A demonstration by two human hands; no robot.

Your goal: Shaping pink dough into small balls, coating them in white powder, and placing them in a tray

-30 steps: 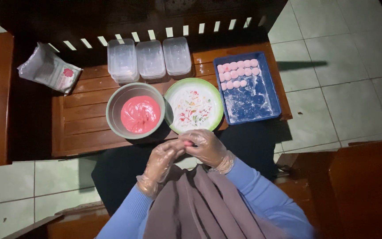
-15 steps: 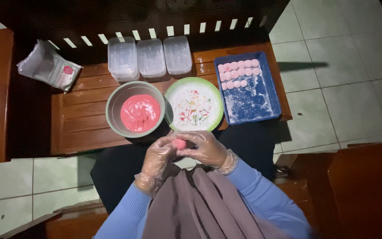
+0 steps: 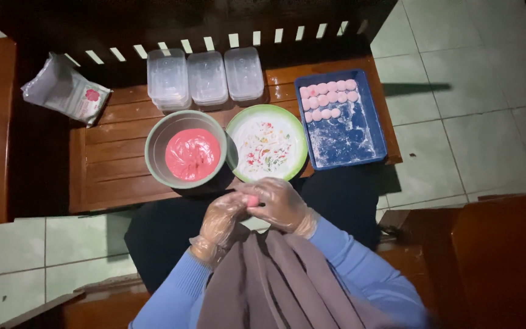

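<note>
- A crumpled grey plastic bag with a pink mark (image 3: 65, 89) lies at the far left of the brown slatted wooden tabletop (image 3: 117, 170), well apart from everything else.
- Three clear lidded plastic boxes (image 3: 205, 76) stand side by side along the back edge.
- In front of them sits a round grey-green bowl of smooth pink dough (image 3: 185, 156); its rim touches the dish to its right.
- That dish is a green-rimmed white plate with a coloured speckle pattern (image 3: 267, 144), dusted with flour.
- At the right end stands a rectangular blue plastic tray (image 3: 347, 131), its floor floured; pale pink round dough balls (image 3: 327, 97) lie in rows in its far left corner.
- Below the plate, over the lap, the left hand (image 3: 223, 220) in a thin clear plastic glove is cupped and curled against the other.
- Between the two hands sits a small pink lump of dough (image 3: 252, 201), only partly visible.
- The right hand (image 3: 281, 204), gloved the same way, is closed over the lump from the right, fingers bent around it; both hands grip it together.
</note>
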